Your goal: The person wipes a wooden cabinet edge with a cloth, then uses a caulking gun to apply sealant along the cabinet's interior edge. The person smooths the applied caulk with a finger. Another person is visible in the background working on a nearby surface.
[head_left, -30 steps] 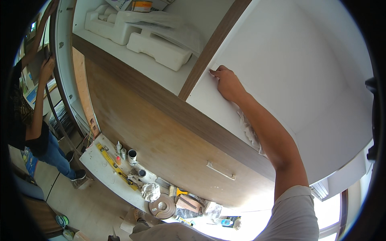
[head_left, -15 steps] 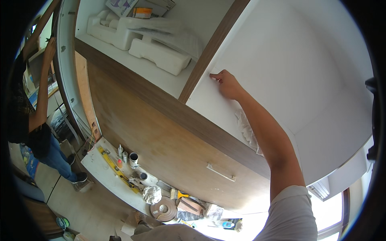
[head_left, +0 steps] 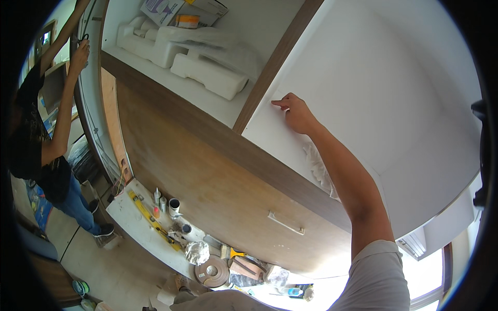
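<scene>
- Plainly, the right grip (head_left: 299, 115) is narrow: the index finger (head_left: 278, 102) points out toward the left and the others curl in; whether anything small is tucked inside, I cannot tell.
- The white compartment (head_left: 373, 88) is what it works in, the fingertip close to the inner side of the brown-edged divider (head_left: 278, 70).
- A crumpled pale wrap (head_left: 318, 170) lies on the compartment floor, just beside the bare right forearm (head_left: 346, 163).
- Across the divider, the left compartment holds white foam blocks (head_left: 210, 76), a clear plastic sheet (head_left: 234, 56), an orange tin (head_left: 187, 21) and boxes (head_left: 162, 11).
- Below both runs a brown panel (head_left: 202, 166) with a pale handle (head_left: 286, 224).
- Lower down, the white desk (head_left: 122, 210) carries a yellow level (head_left: 149, 217), tubes (head_left: 157, 195), a ball of foil (head_left: 197, 253), a roll of brown banding (head_left: 204, 277) and a yellow-handled brush (head_left: 231, 252).
- At far left, well apart, a co-worker (head_left: 31, 140) in a black top and jeans stands with both arms raised beside a tall upright panel.
</scene>
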The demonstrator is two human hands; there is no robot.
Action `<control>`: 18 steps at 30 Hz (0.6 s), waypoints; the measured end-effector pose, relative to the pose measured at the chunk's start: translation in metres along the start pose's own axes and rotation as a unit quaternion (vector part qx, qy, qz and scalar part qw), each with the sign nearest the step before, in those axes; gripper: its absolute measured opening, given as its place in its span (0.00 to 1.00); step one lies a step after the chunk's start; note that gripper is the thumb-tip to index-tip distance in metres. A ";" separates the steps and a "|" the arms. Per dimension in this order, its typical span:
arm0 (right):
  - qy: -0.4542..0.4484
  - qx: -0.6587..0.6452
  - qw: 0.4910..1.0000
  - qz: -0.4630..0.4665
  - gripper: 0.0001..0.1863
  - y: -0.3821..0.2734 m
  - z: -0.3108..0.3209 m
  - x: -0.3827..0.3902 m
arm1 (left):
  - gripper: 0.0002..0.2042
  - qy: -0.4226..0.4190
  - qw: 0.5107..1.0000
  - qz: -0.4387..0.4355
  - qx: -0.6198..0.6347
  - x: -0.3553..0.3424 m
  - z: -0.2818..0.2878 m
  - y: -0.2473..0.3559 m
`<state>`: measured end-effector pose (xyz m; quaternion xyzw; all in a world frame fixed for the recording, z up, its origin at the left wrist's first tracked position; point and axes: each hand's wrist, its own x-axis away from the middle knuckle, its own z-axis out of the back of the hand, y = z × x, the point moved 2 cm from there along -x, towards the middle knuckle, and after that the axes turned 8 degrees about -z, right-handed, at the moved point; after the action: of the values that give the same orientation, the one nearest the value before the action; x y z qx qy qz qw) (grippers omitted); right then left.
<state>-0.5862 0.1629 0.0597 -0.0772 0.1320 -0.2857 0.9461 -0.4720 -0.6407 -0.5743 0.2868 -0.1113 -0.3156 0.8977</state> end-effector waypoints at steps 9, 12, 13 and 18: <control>0.015 0.060 0.998 0.017 0.38 -0.014 -0.005 -0.002 | 0.11 0.026 0.994 0.077 0.078 0.001 0.006 0.006; 0.012 0.085 0.996 0.011 0.37 -0.015 -0.004 -0.004 | 0.11 0.014 0.999 0.028 0.034 0.000 0.010 0.009; 0.014 0.097 0.995 0.009 0.37 -0.016 -0.004 -0.004 | 0.11 0.013 0.999 0.022 0.031 0.000 0.011 0.010; 0.034 0.160 0.987 -0.004 0.33 -0.029 -0.005 0.000 | 0.11 0.032 0.992 0.066 0.104 -0.001 0.014 0.007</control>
<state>-0.6027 0.1385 0.0617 0.0843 0.1159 -0.3092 0.9401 -0.4745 -0.6422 -0.5592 0.3803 -0.1335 -0.2334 0.8849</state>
